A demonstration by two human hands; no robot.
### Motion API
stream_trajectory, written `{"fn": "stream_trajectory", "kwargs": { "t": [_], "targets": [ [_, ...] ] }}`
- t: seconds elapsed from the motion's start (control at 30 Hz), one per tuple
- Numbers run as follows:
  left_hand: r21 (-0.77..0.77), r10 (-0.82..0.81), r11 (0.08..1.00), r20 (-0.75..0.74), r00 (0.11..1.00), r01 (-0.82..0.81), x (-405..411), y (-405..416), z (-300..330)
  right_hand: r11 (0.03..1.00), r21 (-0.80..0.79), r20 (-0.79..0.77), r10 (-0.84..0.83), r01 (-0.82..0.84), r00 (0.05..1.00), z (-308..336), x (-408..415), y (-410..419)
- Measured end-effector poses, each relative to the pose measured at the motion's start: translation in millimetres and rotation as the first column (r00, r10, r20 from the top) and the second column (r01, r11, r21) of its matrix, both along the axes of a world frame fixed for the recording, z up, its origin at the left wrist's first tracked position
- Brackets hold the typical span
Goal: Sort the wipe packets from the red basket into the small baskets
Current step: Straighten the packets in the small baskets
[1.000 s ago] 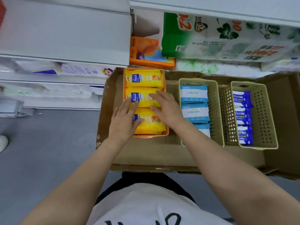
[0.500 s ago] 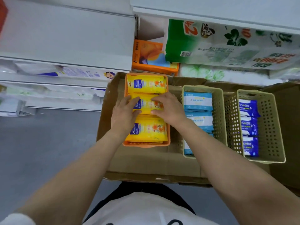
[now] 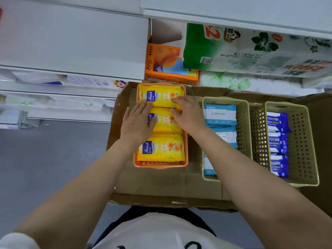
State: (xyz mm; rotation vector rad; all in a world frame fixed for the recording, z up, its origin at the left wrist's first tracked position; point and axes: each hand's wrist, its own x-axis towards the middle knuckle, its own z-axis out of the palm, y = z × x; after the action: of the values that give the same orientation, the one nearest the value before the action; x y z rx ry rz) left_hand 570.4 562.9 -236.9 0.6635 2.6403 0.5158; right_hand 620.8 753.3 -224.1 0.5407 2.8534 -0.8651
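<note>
Both hands have been moved farther up the orange basket (image 3: pixel 186 141). Left hand (image 3: pixel 137 123) and right hand (image 3: pixel 187 115) are laid flat, fingers straight, on the yellow wipe packets (image 3: pixel 161 98) inside.

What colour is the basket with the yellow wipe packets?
Orange basket, seen in the head view, under yellow wipe packets.

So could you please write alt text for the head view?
Both hands, left hand and right hand, rest flat on yellow wipe packets in an orange basket. Beside it, two beige baskets hold blue packets, all inside a cardboard box.
</note>
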Motion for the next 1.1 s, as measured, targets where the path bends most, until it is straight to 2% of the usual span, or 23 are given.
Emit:
{"fn": "stream_trajectory", "kwargs": {
  "t": [0.07, 0.13, 0.2, 0.27, 0.37, 0.5, 0.73, 0.93, 1.03, 1.1],
  "targets": [
    [0.092, 0.046, 0.995, -0.008, 0.999, -0.046, 5.0, -5.1, 1.1, 0.994, -0.029, -0.064, -0.111, 0.109, 0.992, 0.1, 3.9, -0.1],
    [0.204, 0.193, 0.959, 0.040, 0.980, -0.197, 8.8, -12.3, 2.1, 0.960, -0.065, -0.086, -0.277, 0.272, 0.957, 0.3, 8.5, 1.1],
    [0.288, 0.350, 0.874, 0.186, 0.918, -0.391, 11.4, -20.9, -3.1, 0.910, -0.130, 0.043, -0.390, 0.392, 0.920, -3.7, 15.4, 3.6],
    [0.291, 0.434, 0.804, 0.309, 0.847, -0.518, 15.6, -27.2, -7.1, 0.842, -0.245, 0.186, -0.445, 0.480, 0.876, -10.9, 25.0, 3.8],
    [0.282, 0.506, 0.697, 0.459, 0.730, -0.660, 23.2, -27.6, -7.0, 0.792, -0.297, 0.202, -0.494, 0.534, 0.845, -20.6, 33.7, 3.4],
    [0.319, 0.517, 0.644, 0.488, 0.703, -0.695, 23.3, -21.8, -1.7, 0.763, -0.313, 0.205, -0.527, 0.565, 0.825, -24.1, 33.7, 1.9],
    [0.298, 0.520, 0.686, 0.437, 0.734, -0.663, 18.3, -22.7, 0.5, 0.738, -0.314, 0.191, -0.567, 0.597, 0.801, -26.0, 44.2, -6.5],
    [0.292, 0.550, 0.700, 0.364, 0.752, -0.652, 25.3, -17.1, -1.1, 0.814, -0.217, 0.149, -0.518, 0.539, 0.842, -14.5, 43.4, -5.6],
    [0.267, 0.567, 0.707, 0.339, 0.751, -0.655, 26.4, -16.2, -4.9, 0.794, -0.304, 0.155, -0.504, 0.527, 0.850, -13.3, 45.9, -3.0],
    [0.223, 0.600, 0.719, 0.279, 0.750, -0.658, 26.5, -11.8, -5.1, 0.760, -0.362, 0.097, -0.545, 0.539, 0.833, -10.3, 51.8, 4.4]
  ]
}}
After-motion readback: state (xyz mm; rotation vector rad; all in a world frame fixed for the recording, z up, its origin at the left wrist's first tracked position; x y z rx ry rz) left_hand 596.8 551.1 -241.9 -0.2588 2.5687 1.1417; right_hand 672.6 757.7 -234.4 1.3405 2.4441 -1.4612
